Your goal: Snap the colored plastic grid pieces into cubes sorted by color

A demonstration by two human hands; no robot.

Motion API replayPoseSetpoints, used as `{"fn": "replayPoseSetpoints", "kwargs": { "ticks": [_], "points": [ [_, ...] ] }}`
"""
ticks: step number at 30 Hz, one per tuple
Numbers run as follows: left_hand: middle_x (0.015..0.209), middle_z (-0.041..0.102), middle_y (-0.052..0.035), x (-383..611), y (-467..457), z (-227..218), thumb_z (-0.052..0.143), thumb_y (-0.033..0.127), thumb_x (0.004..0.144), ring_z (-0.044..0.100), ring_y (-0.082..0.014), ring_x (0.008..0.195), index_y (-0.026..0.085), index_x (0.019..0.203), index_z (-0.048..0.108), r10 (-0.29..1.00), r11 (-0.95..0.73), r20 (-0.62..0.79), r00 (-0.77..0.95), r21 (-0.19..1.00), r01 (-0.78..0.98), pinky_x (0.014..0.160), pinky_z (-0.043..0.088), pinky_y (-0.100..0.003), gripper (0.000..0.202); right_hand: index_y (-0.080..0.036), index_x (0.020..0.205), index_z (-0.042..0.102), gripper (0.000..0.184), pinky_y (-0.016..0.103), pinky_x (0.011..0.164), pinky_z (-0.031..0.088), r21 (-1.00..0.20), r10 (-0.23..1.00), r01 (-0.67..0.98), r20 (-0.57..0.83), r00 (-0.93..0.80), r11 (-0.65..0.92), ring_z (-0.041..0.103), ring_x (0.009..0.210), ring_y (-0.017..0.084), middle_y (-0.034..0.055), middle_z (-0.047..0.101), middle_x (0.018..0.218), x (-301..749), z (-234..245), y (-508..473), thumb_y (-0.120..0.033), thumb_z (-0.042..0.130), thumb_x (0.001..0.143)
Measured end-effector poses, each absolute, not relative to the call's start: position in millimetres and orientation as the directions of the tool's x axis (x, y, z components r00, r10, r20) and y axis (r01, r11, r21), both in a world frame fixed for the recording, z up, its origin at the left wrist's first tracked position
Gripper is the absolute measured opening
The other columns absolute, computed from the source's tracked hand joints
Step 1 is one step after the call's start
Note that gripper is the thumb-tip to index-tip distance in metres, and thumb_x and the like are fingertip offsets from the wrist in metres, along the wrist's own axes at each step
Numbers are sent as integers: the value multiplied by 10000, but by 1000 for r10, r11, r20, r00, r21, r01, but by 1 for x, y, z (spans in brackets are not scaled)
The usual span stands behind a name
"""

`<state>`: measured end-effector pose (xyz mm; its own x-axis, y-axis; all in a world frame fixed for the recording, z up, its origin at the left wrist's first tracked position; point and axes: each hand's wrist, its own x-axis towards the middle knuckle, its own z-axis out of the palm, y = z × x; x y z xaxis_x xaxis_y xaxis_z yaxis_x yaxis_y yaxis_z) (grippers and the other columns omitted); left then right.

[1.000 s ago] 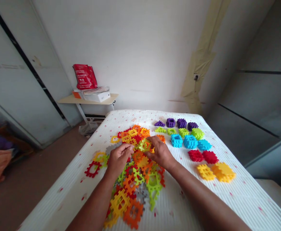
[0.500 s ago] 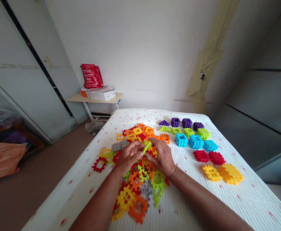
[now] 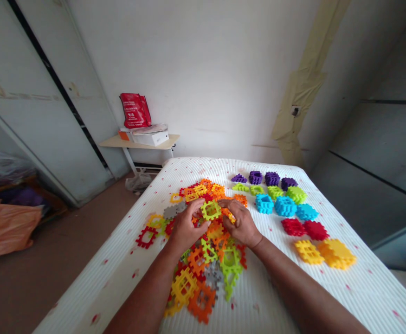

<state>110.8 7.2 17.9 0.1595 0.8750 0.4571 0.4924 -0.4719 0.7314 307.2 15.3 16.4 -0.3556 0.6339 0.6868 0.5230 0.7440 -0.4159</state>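
Observation:
A lime-green square interlocking tile [image 3: 210, 211] with an open middle is held up over a mixed pile of notched plastic tiles. My left hand [image 3: 186, 227] grips its left side between fingers and thumb. My right hand [image 3: 241, 223] has its curled fingers at the tile's right edge. Beneath and around my hands lie orange, yellow, red, grey and green tiles, among them an orange tile [image 3: 202, 301], a yellow window tile [image 3: 183, 286], a green tile [image 3: 230, 260] and a red frame tile [image 3: 146, 237].
Sorted stacks stand on the right of the padded surface [image 3: 119, 283]: purple tiles [image 3: 272, 178], green tiles [image 3: 296, 195], blue tiles [image 3: 285, 206], red tiles [image 3: 316, 229] and yellow tiles [image 3: 337, 253]. By the wall, a small table [image 3: 112, 141] bears a red bag [image 3: 135, 110] and a white box [image 3: 151, 138].
The green tile has turned from nearly edge-on to face me, showing its open middle. My right hand has shifted slightly right, and its fingers are more curled.

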Motion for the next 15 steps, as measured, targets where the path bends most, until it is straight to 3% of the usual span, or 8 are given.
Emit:
{"fn": "replayPoseSetpoints", "kwargs": {
  "ticks": [4,8,15],
  "points": [
    [1137,606,-81,111,6,17,602,151,684,598,-183,992,197,1229,433,848,-512,487,209,651,560,843,492,-319,572,-192,1115,535,401,408,921,423,-422,646,515,645,-407,746,518,1084,226,105,564,1184,313,28,16,-163,565,716],
    [1161,599,-80,113,7,14,605,144,685,589,-188,1026,203,1243,424,827,-546,498,261,598,587,872,488,-328,590,-208,1183,525,447,420,904,424,-328,610,535,597,-521,779,509,1075,239,110,553,1208,316,39,16,-277,617,751],
    [1183,590,-80,116,7,11,585,122,690,598,-181,986,213,1256,413,791,-602,514,331,562,567,867,491,-334,599,-160,1187,533,457,391,872,438,-212,668,653,443,-598,727,522,1024,244,134,590,1132,307,43,9,-227,637,747]
  ]
}}
